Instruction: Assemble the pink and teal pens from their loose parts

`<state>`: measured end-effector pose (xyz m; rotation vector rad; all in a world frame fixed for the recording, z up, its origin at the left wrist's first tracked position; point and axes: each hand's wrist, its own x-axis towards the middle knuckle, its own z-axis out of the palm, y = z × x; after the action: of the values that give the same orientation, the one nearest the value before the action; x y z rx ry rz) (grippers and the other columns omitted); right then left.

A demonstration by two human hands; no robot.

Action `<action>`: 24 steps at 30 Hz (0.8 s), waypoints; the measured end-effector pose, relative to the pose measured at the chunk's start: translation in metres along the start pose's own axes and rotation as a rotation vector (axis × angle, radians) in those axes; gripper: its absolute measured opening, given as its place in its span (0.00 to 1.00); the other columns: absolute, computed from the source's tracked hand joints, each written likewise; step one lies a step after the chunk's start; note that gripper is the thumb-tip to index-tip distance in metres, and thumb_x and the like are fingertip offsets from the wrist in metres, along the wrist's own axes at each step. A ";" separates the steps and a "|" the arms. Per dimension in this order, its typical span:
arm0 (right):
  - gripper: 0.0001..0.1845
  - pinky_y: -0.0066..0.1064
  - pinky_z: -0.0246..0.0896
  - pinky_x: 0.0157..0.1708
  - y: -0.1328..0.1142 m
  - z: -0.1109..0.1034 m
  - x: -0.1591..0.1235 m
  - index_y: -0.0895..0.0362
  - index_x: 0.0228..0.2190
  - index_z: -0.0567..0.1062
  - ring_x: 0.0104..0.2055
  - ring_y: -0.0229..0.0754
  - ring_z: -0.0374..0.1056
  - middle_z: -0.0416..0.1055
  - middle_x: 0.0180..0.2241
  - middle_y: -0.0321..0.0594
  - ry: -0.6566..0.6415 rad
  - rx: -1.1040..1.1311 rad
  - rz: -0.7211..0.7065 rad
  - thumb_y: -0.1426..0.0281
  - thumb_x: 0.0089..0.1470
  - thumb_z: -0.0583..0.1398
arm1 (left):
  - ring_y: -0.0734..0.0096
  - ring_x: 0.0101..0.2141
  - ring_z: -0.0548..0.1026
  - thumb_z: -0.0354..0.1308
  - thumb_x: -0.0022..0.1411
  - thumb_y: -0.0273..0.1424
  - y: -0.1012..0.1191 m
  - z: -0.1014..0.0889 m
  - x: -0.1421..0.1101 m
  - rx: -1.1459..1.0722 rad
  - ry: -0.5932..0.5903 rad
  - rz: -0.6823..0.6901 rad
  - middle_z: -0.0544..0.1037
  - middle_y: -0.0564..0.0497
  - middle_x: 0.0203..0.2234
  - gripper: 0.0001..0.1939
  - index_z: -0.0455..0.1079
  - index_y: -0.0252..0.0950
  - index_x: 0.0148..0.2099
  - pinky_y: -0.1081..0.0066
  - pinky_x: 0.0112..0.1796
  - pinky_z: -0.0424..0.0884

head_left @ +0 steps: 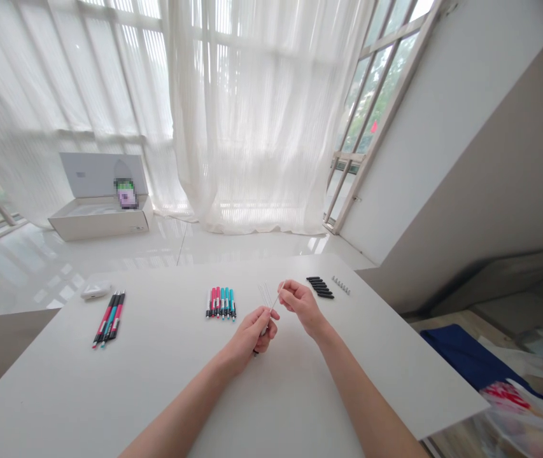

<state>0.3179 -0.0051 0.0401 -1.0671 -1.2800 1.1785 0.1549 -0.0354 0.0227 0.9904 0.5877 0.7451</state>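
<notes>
Over the middle of the white table [166, 394], my left hand [252, 334] is closed round a dark pen barrel that sticks out below the fist. My right hand [300, 302] pinches the top of a thin clear refill [275, 300], which slants down into my left hand. More thin clear refills [265, 292] lie just behind the hands. A row of several pink and teal pen barrels [221, 303] lies to the left of them.
Three finished pens [109, 318] lie at the left, with a small white case [95, 291] behind them. Black caps [319, 287] and small grey springs [340, 285] sit at the far right. An open white box [102, 213] is on the floor beyond.
</notes>
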 end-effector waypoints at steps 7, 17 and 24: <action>0.13 0.26 0.43 0.20 -0.005 0.002 -0.005 0.57 0.23 0.70 0.19 0.31 0.52 0.64 0.17 0.31 -0.274 -0.006 0.093 0.61 0.46 0.64 | 0.86 0.16 0.46 0.52 0.61 0.47 0.002 0.001 0.000 0.009 -0.011 -0.007 0.61 0.59 0.22 0.17 0.58 0.37 0.37 0.78 0.18 0.40; 0.16 0.27 0.42 0.19 -0.001 -0.003 -0.003 0.58 0.23 0.72 0.18 0.30 0.51 0.67 0.19 0.33 -0.216 -0.029 0.099 0.58 0.46 0.64 | 0.85 0.16 0.45 0.52 0.61 0.46 0.002 -0.001 -0.001 0.036 0.004 -0.029 0.61 0.59 0.22 0.17 0.61 0.36 0.36 0.77 0.19 0.41; 0.15 0.27 0.44 0.20 -0.002 -0.007 -0.001 0.58 0.23 0.72 0.19 0.30 0.50 0.64 0.18 0.31 -0.179 -0.107 0.058 0.59 0.48 0.63 | 0.82 0.19 0.53 0.53 0.61 0.41 0.002 -0.002 -0.002 -0.001 0.025 -0.011 0.62 0.56 0.23 0.17 0.66 0.33 0.43 0.75 0.20 0.47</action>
<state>0.3251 -0.0062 0.0420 -1.1024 -1.4732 1.2843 0.1516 -0.0355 0.0235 0.9773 0.6142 0.7494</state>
